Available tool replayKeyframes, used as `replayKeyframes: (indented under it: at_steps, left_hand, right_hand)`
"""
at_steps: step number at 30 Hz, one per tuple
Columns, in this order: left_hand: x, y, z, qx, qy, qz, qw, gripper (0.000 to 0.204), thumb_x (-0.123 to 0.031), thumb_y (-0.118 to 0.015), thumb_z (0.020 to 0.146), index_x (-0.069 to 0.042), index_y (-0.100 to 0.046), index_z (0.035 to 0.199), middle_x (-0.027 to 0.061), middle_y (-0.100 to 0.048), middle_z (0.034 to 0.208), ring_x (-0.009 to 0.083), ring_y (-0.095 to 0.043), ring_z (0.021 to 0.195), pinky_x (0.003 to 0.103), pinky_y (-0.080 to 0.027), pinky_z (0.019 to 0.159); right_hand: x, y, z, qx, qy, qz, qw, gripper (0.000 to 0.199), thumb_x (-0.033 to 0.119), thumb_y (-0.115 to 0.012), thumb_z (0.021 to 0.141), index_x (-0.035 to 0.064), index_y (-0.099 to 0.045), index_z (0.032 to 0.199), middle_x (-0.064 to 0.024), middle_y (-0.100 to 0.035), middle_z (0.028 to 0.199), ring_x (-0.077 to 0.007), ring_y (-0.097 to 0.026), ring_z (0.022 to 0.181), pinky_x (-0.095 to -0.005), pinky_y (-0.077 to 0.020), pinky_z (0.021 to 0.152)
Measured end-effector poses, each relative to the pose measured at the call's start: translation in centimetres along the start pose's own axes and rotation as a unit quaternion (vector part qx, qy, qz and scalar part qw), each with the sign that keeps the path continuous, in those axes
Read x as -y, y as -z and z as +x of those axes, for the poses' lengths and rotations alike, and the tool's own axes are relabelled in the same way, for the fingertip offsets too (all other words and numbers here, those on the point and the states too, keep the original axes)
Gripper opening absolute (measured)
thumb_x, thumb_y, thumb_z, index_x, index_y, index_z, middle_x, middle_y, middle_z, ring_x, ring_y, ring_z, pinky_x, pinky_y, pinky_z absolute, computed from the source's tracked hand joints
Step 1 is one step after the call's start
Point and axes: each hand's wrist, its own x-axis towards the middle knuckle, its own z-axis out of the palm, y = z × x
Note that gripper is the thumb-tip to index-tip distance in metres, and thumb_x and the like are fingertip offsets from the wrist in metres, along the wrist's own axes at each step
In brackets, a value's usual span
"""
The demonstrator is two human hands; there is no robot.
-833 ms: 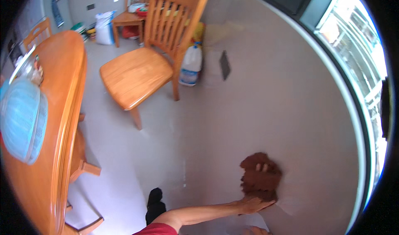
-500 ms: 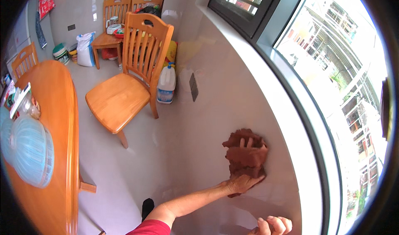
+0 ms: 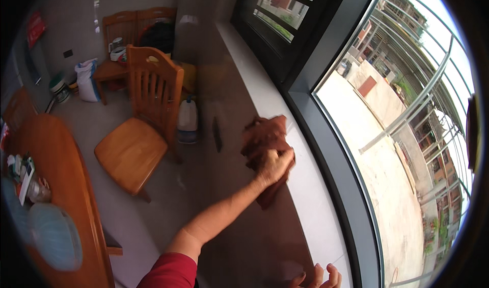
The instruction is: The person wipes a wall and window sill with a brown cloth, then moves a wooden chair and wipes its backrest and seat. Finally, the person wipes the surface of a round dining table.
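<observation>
My left hand grips a reddish-brown cloth, its fingers closed and partly hidden in the folds. The crumpled cloth lies against the edge of the white window sill, partly on its top, and hangs down over the glossy wall below. At the lower edge, my right hand shows only its fingers, a little apart and slightly bent. They are beside the sill's edge, and nothing is visible in them.
Left of the wall stands a wooden chair, with a large plastic jug behind it. An oval wooden table at the left bears a bluish mesh food cover. A dark window frame borders the sill on the right.
My left hand has carried the cloth up from the wall to the sill's edge and closed more tightly around it. The view has shifted, and my right hand remains near the lower edge.
</observation>
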Motion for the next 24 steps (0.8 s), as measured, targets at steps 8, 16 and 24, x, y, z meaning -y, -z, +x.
replayKeyframes:
  at_steps: [8, 16, 24]
  left_hand:
    - [-1.6, 2.9, 12.8, 0.106, 0.018, 0.391, 0.914, 0.052, -0.051, -0.054, 0.083, -0.004, -0.063, 0.103, 0.0177, -0.065, 0.103, 0.035, -0.059, 0.101, 0.045, -0.043, 0.088]
    - [-1.6, 0.0, 11.1, 0.123, -0.087, 0.488, 0.86, 0.05, -0.046, -0.039, 0.09, -0.006, -0.067, 0.099, 0.017, -0.065, 0.103, 0.0314, -0.059, 0.101, 0.041, -0.042, 0.092]
    - [-8.5, -3.8, -2.7, 0.361, -0.012, 0.446, 0.819, 0.06, -0.048, -0.044, 0.088, 0.001, -0.053, 0.122, 0.0232, -0.052, 0.126, 0.0353, -0.046, 0.12, 0.044, -0.029, 0.106]
  right_hand:
    - [0.3, -0.3, 1.1, 0.092, 0.017, -0.084, 0.992, 0.038, 0.028, -0.062, 0.068, 0.0117, -0.068, 0.101, -0.0139, -0.061, 0.102, -0.0321, -0.053, 0.094, -0.0429, -0.0423, 0.08]
    - [1.1, 0.5, 2.7, 0.111, 0.006, -0.066, 0.992, 0.036, 0.022, -0.062, 0.072, 0.0102, -0.065, 0.105, -0.0099, -0.06, 0.102, -0.0274, -0.056, 0.094, -0.0403, -0.0429, 0.083]
    - [-0.5, 0.4, 1.0, 0.088, 0.011, 0.002, 0.996, 0.041, 0.028, -0.062, 0.057, 0.0148, -0.065, 0.096, -0.0066, -0.057, 0.104, -0.0254, -0.051, 0.093, -0.0403, -0.0343, 0.078]
